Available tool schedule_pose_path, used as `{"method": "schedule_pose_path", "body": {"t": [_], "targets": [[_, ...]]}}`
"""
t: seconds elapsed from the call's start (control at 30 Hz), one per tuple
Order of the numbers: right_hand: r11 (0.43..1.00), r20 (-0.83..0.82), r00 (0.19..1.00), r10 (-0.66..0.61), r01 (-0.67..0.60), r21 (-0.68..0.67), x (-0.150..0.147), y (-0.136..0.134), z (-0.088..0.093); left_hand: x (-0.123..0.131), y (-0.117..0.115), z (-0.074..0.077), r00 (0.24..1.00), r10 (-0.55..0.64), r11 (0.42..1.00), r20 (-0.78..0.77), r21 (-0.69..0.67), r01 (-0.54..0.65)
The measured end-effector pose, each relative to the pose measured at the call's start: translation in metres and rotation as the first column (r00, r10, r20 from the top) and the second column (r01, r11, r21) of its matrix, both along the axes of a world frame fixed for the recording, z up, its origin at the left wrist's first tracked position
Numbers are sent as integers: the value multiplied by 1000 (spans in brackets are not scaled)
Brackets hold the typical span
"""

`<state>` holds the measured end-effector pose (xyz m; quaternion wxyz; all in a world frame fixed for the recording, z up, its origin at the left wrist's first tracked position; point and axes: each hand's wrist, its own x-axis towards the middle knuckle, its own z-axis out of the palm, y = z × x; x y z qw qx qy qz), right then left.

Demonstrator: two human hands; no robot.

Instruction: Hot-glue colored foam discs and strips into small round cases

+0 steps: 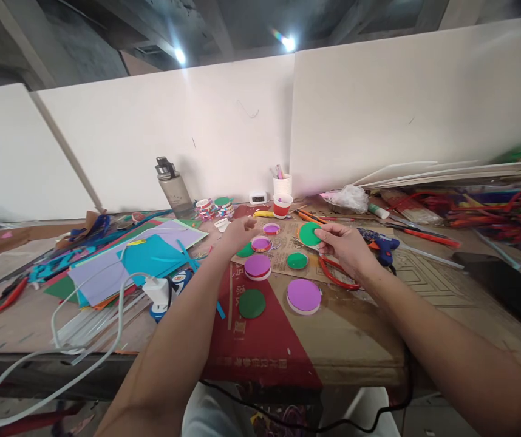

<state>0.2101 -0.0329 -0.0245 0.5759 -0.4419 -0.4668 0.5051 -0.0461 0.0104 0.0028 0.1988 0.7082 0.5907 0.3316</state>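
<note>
My right hand (340, 244) pinches a green paper disc (309, 234) by its right edge, above the brown cardboard (347, 334). My left hand (241, 232) reaches over the far side of the cardboard, fingers partly spread and nothing visible in them. Below it lies a green disc (245, 249), partly hidden by the arm. Purple-topped discs (257, 266) with pale rims run in a row beside that hand, and a larger purple disc (304, 295) is closer to me. Another green disc (297, 261) and a dark green one (252, 303) lie flat.
Coloured paper sheets (151, 258), a white charger (158, 290) and its cable are on the left. A bottle (175, 191) leans near the white board. Red-handled scissors (337, 273), a blue glue gun (381, 243) and a black phone (510, 288) lie to the right. A red-and-white cup (282, 206) stands behind.
</note>
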Motion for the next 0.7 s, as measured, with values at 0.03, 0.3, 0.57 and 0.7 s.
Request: {"method": "schedule_pose_path", "body": {"t": [0.03, 0.3, 0.57, 0.7], "targets": [[1000, -18, 1000, 6, -6, -1, 0, 1, -1, -3, 2, -3, 992, 2, 1000, -130, -23, -5], [995, -92, 994, 58, -65, -78, -6, -1, -3, 5, 11, -29, 938, -21, 999, -346, -40, 7], [996, -11, 996, 86, -86, -15, -7, -4, 3, 28, -10, -15, 992, -72, 993, -103, 87, 81], [996, 39, 997, 70, -72, 50, -6, -4, 4, 45, -23, -9, 973, -214, 973, 88, 102, 205]]}}
